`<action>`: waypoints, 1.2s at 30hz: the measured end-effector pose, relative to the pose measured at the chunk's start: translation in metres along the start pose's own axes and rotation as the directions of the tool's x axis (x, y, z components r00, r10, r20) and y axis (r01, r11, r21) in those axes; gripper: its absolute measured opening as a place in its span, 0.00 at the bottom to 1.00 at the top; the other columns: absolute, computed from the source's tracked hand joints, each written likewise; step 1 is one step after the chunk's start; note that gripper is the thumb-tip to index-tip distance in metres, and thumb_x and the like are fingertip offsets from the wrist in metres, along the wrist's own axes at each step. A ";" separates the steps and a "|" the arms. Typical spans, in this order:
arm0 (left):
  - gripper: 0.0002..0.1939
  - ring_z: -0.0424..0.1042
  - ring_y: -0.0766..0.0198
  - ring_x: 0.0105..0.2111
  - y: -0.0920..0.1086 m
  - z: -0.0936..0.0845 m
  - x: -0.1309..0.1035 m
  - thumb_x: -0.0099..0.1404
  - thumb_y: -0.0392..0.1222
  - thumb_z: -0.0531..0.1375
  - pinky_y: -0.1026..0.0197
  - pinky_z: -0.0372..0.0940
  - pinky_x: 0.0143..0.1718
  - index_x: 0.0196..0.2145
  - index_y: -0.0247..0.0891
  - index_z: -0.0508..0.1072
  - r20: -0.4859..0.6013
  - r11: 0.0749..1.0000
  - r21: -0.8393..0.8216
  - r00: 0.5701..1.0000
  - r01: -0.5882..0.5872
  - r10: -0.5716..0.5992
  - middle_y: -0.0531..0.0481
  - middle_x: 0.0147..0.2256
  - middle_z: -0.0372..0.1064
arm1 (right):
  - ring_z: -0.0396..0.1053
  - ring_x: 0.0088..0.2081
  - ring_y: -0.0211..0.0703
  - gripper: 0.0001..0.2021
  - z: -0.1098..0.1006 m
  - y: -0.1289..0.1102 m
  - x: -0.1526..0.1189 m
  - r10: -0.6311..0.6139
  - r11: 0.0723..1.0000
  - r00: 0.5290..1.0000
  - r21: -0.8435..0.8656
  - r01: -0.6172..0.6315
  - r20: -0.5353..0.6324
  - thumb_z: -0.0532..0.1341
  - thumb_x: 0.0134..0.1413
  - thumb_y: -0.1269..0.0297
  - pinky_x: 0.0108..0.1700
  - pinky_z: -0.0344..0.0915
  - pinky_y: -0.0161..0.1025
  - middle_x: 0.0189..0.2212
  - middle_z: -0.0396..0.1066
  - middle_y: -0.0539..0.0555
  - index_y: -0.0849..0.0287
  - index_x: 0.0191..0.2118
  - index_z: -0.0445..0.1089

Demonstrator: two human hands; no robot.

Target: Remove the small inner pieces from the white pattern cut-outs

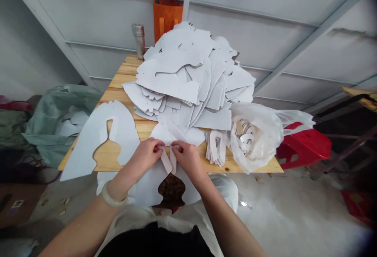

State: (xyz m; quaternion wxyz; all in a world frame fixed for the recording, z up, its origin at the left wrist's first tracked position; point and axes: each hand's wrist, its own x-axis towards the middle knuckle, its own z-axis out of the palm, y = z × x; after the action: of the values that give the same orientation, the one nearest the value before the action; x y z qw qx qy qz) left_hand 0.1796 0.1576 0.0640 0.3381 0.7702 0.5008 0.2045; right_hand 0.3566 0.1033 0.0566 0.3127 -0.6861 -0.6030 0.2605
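Both hands worked at the desk's (129,77) near edge: the left hand (147,153) and right hand (188,157) each pinched the white cut-out strip (170,162), seemingly separating it from its sheet (165,133). The next move called for a gentle, even pull apart.

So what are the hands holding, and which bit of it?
Both hands pinch one white cut-out sheet at the table's near edge. The left hand and right hand each grip a narrow strip at its top, fingertips almost meeting.
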 end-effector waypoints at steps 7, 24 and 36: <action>0.13 0.78 0.57 0.35 0.000 -0.004 0.002 0.62 0.37 0.59 0.57 0.71 0.42 0.41 0.37 0.81 0.048 1.000 -0.010 0.999 0.023 -0.022 0.45 0.38 0.79 | 0.68 0.50 0.53 0.18 -0.008 0.002 -0.041 -0.441 0.892 0.897 -0.126 0.435 -0.026 0.58 0.62 0.70 0.53 0.68 0.48 0.52 0.68 0.63 0.57 0.55 0.74; 0.15 0.77 0.59 0.28 0.011 -0.013 0.001 0.62 0.38 0.55 0.59 0.69 0.35 0.41 0.35 0.81 0.109 0.996 -0.048 0.992 0.073 -0.067 0.45 0.32 0.80 | 0.65 0.45 0.52 0.23 0.018 0.010 -0.053 -0.523 0.830 0.852 -0.238 0.505 -0.015 0.58 0.57 0.79 0.49 0.64 0.50 0.46 0.73 0.58 0.55 0.55 0.75; 0.09 0.73 0.59 0.27 0.018 -0.018 0.012 0.56 0.36 0.61 0.62 0.62 0.30 0.33 0.38 0.81 0.115 0.996 0.083 0.993 0.014 -0.024 0.49 0.26 0.77 | 0.65 0.43 0.49 0.14 0.012 0.002 -0.049 -0.470 0.856 0.883 -0.242 0.457 0.003 0.63 0.60 0.76 0.47 0.59 0.45 0.42 0.75 0.54 0.52 0.47 0.79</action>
State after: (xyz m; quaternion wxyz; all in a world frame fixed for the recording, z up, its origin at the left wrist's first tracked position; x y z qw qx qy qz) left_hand 0.1840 0.1691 0.0894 0.3365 0.7893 0.4955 0.1353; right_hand 0.3424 0.0559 0.0458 0.2994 -0.5599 -0.7679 0.0848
